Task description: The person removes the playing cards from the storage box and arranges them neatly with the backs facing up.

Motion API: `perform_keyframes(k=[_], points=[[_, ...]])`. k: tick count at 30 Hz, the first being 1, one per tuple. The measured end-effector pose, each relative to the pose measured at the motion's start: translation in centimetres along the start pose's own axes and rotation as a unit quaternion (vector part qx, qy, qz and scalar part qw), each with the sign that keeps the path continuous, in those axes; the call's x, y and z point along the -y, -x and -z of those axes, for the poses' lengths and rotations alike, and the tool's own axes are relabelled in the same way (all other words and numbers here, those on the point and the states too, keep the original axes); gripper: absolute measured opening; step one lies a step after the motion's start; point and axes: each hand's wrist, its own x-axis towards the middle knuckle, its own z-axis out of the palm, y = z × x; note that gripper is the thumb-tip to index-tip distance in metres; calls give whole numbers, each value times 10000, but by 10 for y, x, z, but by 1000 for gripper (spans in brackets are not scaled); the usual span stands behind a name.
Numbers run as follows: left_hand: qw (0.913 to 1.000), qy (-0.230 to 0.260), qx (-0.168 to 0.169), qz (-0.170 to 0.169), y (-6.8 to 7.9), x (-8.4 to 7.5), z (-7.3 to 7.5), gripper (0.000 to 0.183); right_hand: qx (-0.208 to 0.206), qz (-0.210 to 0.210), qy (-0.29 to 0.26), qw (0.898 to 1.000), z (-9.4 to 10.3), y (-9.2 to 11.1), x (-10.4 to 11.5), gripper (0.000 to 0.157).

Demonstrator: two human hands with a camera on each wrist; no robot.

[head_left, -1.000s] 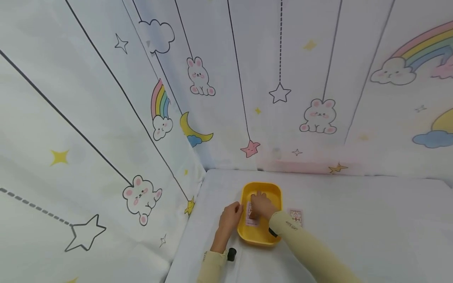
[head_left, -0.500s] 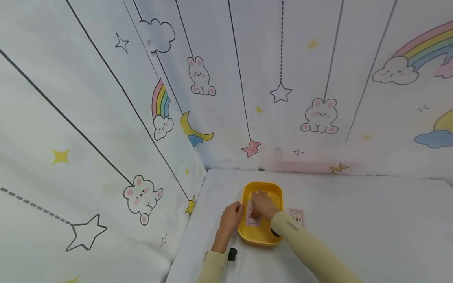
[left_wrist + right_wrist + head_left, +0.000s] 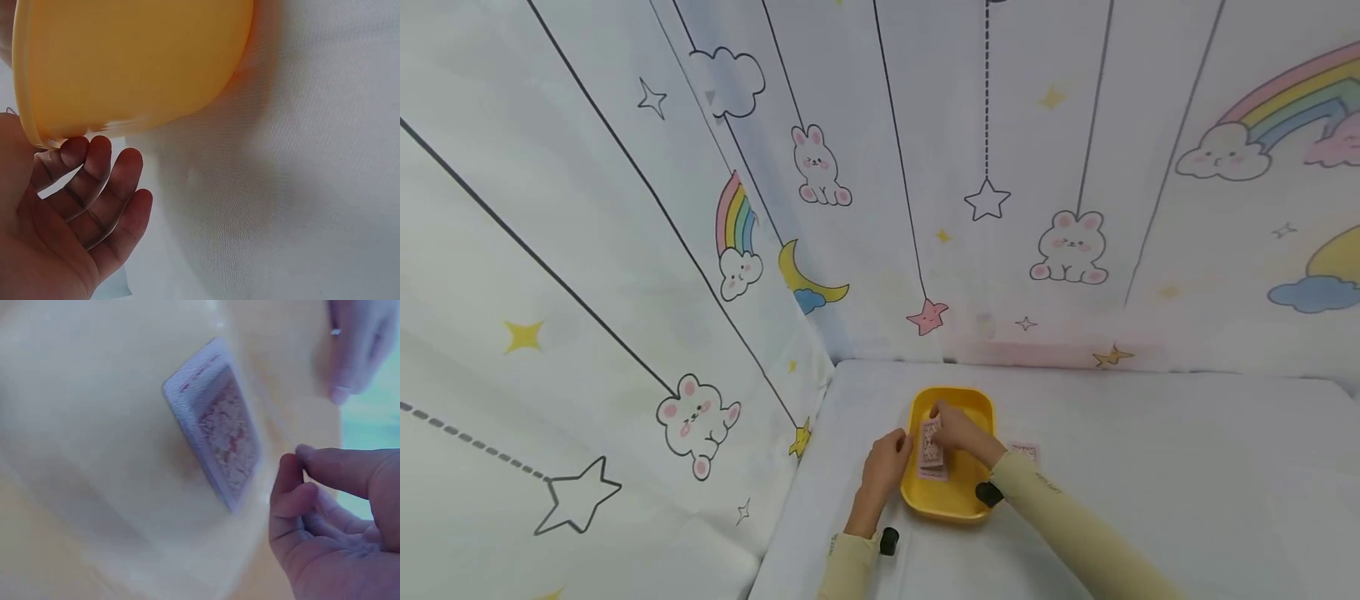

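A yellow plastic tray [image 3: 953,497] stands on the white-covered table. At its left rim, my left hand [image 3: 885,463] grips the wall; the left wrist view shows curled fingers [image 3: 99,159] against the outside, and the right wrist view shows a thumb inside. A small stack of playing cards [image 3: 187,397], red-patterned backs up, lies inside the tray. Over the stack, my right hand [image 3: 957,427] pinches a tilted playing card [image 3: 932,452]. In the right wrist view, thumb and index fingertips [image 3: 304,452] meet beside the stack, and the held card is hardly visible there.
Another playing card [image 3: 1024,452] lies on the table just right of the tray, partly behind my right sleeve. Behind and to the left rise white cloth walls [image 3: 880,275] printed with bunnies, stars and rainbows.
My right hand has risen from pressing on the cards and shifted slightly right, with the top card now tilted up off the stack. The left hand stays at the rim.
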Motion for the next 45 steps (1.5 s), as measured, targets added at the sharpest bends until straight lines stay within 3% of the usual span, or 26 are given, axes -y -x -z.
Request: perform_keyframes(k=[5,12,16,25,37,45], points=[[9999,99,-3,-84,2,-2,2,28,-102,-8,-564,9984,20,15,-6,38],[9998,177,-10,-82,6,-4,4,27,-368,303,-1326,9900,47,39,-33,40],[9998,213,32,-3,7,-5,5,27,-475,368,-1426,9880,64,53,-54,39],[9996,279,79,-6,8,-2,5,27,-605,79,-1191,9910,98,82,-99,43],[9994,341,77,50,6,-2,3,27,-687,-116,-942,9931,100,99,-178,42],[9993,362,101,77,6,-2,3,26,-842,-157,-526,9949,92,104,-195,39]])
